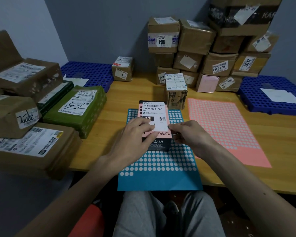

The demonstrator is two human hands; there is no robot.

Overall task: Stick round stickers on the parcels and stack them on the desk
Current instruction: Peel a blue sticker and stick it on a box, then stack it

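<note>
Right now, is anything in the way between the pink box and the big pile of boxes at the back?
Yes. A small brown parcel stands on the desk just behind the pink box, right in front of the pile. Both hands, left hand and right hand, are on the pink box.

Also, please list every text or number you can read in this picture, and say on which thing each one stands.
"070-070-A80" and "070": white label on the pink and black parcel under both hands.
"INVISIBL", cut off: same parcel's pink face.
"004": label on the top brown box.
"2017": label on a stacked box.
"46-3-3301": label on the box beside it.
"1011": low box.
Other labels: too small or blurred.
</note>
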